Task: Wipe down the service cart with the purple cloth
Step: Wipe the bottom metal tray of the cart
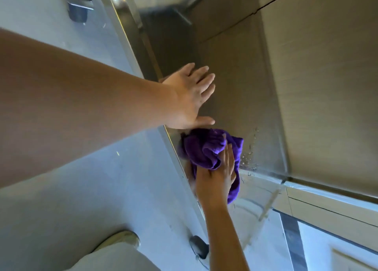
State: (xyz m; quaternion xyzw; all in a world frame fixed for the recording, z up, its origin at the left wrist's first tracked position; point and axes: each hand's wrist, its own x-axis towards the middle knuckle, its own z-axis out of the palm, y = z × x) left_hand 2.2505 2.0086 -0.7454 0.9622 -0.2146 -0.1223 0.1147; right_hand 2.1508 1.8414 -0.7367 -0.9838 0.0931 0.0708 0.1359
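The stainless steel service cart (241,86) fills the middle of the head view, seen steeply from above. A bunched purple cloth (206,148) lies against its shiny surface near the cart's left edge. My right hand (214,178) presses the cloth from below, fingers spread over it. My left hand (190,96) rests flat on the cart just above the cloth, fingers apart and holding nothing. Water droplets (249,158) speckle the steel to the right of the cloth.
A cart caster (199,247) shows below, beside a pale grey floor (92,188). My trouser leg and shoe (120,244) are at the bottom. A metal bracket (78,2) hangs at the top left. Beige wood-grain panels (327,86) stand on the right.
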